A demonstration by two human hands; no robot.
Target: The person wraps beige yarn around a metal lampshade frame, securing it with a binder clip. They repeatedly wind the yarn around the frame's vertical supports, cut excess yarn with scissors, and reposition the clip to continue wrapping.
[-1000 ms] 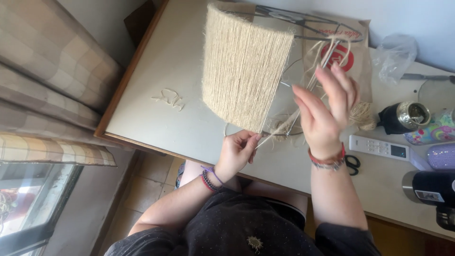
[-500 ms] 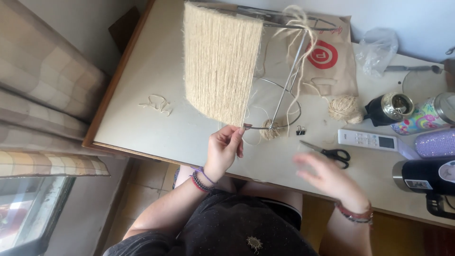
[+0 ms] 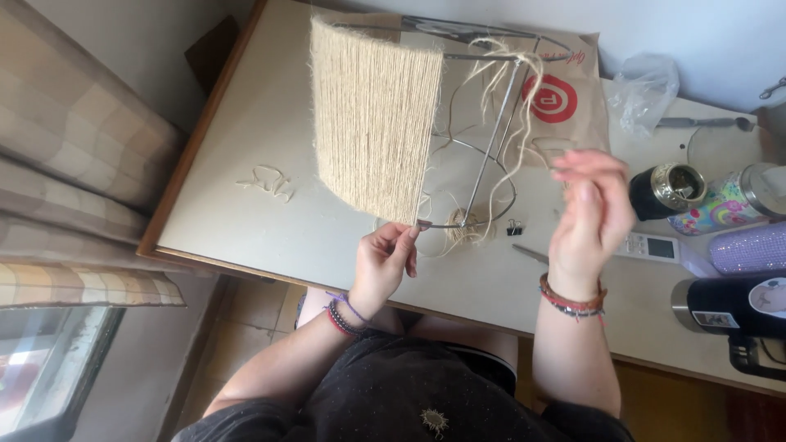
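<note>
Our left hand (image 3: 386,263) pinches the bottom ring of a twine-wrapped wire lampshade frame (image 3: 377,123). Our right hand (image 3: 591,214), blurred, pulls pale twine (image 3: 499,78); we cannot tell its grip.

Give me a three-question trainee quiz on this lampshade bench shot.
1. True or false: the left hand pinches the lower wire ring of the lampshade frame.
2. What covers part of the frame? A) fabric B) jute twine wrap C) paper
3. Which hand is raised, pulling the loose twine strand?

Key: 1 true; 2 B; 3 the right hand.
</note>
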